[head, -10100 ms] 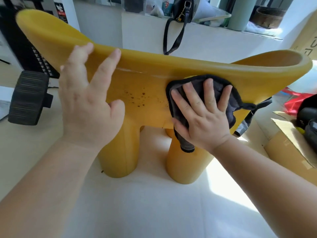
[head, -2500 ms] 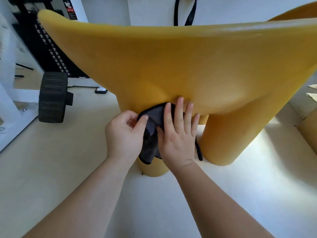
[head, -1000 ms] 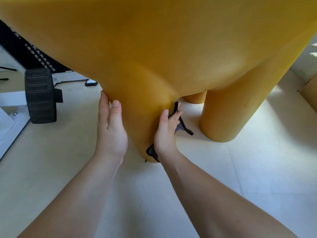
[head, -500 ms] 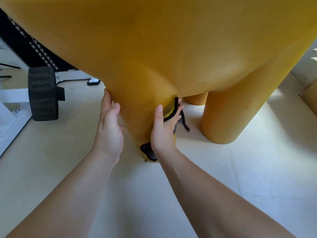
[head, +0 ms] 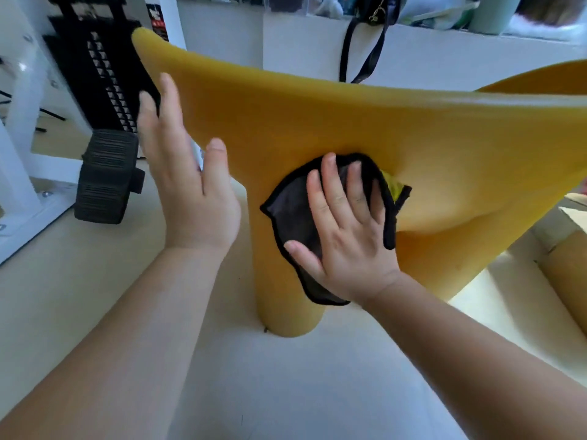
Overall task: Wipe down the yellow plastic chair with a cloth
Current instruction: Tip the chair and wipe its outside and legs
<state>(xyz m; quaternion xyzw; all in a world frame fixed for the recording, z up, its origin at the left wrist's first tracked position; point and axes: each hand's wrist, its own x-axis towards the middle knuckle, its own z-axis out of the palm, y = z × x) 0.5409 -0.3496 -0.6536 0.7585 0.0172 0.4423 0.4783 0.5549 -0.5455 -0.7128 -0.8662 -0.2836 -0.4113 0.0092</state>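
Your right hand (head: 346, 236), fingers flat, is pressing the dark cloth (head: 292, 204) (black-edged) onto the smooth yellow chair (head: 349, 122) standing on the floor (head: 286, 392); your left hand (head: 187, 185) is hovering, fingers straight, by its edge

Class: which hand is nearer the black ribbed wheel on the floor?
Left. The left hand is right of the black ribbed wheel; the right hand is farther right, pressing a dark cloth on the yellow plastic chair.

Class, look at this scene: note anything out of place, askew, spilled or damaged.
Nothing looks spilled or damaged. The right hand presses the dark cloth flat on the yellow chair; only a black bag strap dangles over the ledge behind it.
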